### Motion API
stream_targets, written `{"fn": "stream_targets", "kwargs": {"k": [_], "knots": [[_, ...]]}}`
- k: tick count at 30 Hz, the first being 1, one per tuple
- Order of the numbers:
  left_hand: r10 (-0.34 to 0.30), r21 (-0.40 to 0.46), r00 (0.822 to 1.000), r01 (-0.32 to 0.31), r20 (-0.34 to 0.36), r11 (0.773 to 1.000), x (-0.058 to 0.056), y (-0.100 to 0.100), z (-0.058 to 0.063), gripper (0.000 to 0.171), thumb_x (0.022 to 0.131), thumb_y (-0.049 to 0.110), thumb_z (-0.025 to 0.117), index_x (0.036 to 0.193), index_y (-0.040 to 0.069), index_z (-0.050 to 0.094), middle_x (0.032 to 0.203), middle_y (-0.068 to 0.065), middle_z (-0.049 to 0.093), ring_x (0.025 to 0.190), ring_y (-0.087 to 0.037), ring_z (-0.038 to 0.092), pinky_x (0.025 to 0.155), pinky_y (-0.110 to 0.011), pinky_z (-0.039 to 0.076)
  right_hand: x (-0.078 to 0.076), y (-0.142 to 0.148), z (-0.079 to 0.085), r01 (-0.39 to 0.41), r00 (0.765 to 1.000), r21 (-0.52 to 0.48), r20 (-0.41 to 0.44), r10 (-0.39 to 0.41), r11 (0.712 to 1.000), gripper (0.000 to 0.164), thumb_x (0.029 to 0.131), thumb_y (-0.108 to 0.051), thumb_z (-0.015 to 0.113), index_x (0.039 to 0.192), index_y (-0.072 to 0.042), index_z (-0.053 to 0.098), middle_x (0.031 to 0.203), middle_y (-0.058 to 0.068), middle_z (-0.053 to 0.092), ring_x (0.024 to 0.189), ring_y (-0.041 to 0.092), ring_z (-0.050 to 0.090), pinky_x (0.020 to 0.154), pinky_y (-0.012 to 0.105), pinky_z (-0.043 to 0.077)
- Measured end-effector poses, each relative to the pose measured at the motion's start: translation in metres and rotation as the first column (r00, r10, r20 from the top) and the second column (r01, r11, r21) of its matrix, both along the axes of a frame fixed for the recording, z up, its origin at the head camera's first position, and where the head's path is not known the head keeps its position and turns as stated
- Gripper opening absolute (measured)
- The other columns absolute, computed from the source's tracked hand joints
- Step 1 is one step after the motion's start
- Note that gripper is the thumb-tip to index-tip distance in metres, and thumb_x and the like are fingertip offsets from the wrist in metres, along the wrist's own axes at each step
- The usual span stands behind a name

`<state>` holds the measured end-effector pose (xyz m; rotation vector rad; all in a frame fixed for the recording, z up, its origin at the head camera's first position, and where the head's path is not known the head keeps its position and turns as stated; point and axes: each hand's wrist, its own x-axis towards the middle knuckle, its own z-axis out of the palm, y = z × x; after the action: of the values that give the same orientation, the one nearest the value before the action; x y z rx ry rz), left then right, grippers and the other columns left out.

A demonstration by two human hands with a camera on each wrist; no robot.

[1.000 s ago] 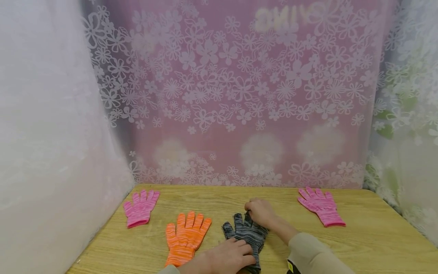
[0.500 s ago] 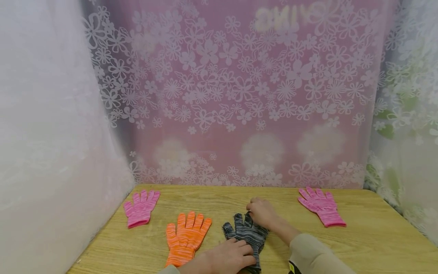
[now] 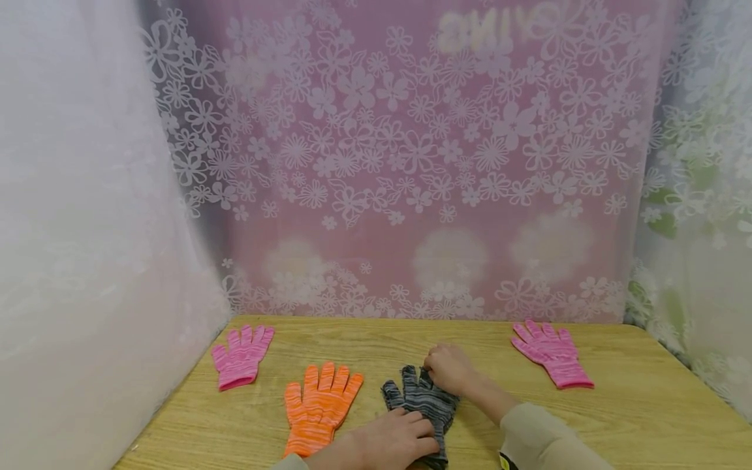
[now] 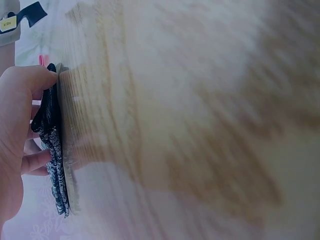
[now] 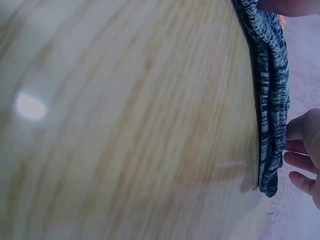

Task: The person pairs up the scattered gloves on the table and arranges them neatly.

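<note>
A dark grey and black striped knit glove (image 3: 431, 401) lies on the wooden table (image 3: 646, 418), its fingers pointing away from me. My left hand (image 3: 396, 438) rests over the cuff end with spread fingers. In the left wrist view, the thumb of that hand (image 4: 17, 95) presses the black cuff (image 4: 48, 112). At the far end, my right hand (image 3: 451, 369) pinches one glove finger with bent fingers and covers part of it. From the right wrist view, the glove (image 5: 272, 100) shows as thick layers lying flat, with the right hand (image 5: 307, 145) at its side.
An orange knit glove (image 3: 323, 405) lies just left of the grey one. One pink glove (image 3: 243, 356) is at the back left, another pink glove (image 3: 553, 356) at the back right. A floral curtain (image 3: 411, 196) hangs behind the table, with sheer curtains (image 3: 88, 228) at the sides.
My right hand has moved slightly toward me, along the end of the grey glove. The left hand and the other gloves stay in place.
</note>
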<state>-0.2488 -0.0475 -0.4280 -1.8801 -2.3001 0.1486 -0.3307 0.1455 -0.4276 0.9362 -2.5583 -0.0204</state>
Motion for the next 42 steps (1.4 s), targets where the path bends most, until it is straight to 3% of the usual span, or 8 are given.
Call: {"fn": "stream_targets", "kwargs": {"k": [13,22,27,35,42], "knots": [[0.018,-0.028,0.999,-0.017,0.028,0.999,0.001,0.000,0.002,0.035,0.095,0.045,0.045,0.120,0.023,0.056,0.115,0.010,0.051,0.099,-0.001,0.045,0.075,-0.011,0.035,0.000,0.006,0.000,-0.041,0.999,-0.033,0.021,0.042,0.999,0.008,0.078,-0.007,0.069,0.076,-0.013,0.072,0.075,-0.001,0.061,0.071,0.018,0.055,0.066,0.032,0.048],[-0.004,0.005,0.999,0.005,-0.032,1.000,0.001,0.000,-0.001,0.031,0.098,0.041,0.040,0.118,0.024,0.058,0.112,0.010,0.052,0.095,-0.002,0.044,0.071,-0.011,0.032,0.003,0.016,0.006,-0.054,0.999,-0.132,-0.001,0.054,0.990,0.004,0.080,-0.006,0.068,0.079,-0.009,0.071,0.079,0.000,0.061,0.075,0.018,0.059,0.064,0.030,0.049],[0.001,0.004,1.000,-0.001,-0.029,1.000,0.001,-0.001,-0.001,0.031,0.098,0.041,0.040,0.117,0.025,0.058,0.110,0.010,0.052,0.092,-0.001,0.044,0.068,-0.011,0.031,0.006,0.024,0.017,-0.022,0.996,-0.193,0.082,0.039,0.981,0.005,0.081,-0.004,0.067,0.084,-0.006,0.070,0.083,0.002,0.061,0.079,0.021,0.060,0.064,0.030,0.049],[0.019,-0.038,0.999,-0.020,-0.025,0.999,0.001,0.001,0.003,0.033,0.097,0.044,0.039,0.119,0.026,0.057,0.112,0.011,0.051,0.095,-0.001,0.044,0.073,-0.013,0.035,0.006,0.055,0.039,0.110,0.971,-0.320,0.238,-0.032,0.941,0.011,0.086,-0.003,0.062,0.095,-0.003,0.067,0.093,0.007,0.062,0.082,0.025,0.061,0.065,0.034,0.049],[0.030,-0.055,1.000,-0.030,-0.011,0.998,0.001,0.001,0.004,0.034,0.097,0.045,0.040,0.120,0.027,0.055,0.114,0.011,0.051,0.097,-0.001,0.044,0.076,-0.014,0.037,0.007,0.086,0.045,0.108,0.991,-0.360,0.110,-0.073,0.927,0.009,0.084,-0.010,0.066,0.091,-0.006,0.070,0.089,0.009,0.066,0.082,0.030,0.063,0.066,0.041,0.050]]}}
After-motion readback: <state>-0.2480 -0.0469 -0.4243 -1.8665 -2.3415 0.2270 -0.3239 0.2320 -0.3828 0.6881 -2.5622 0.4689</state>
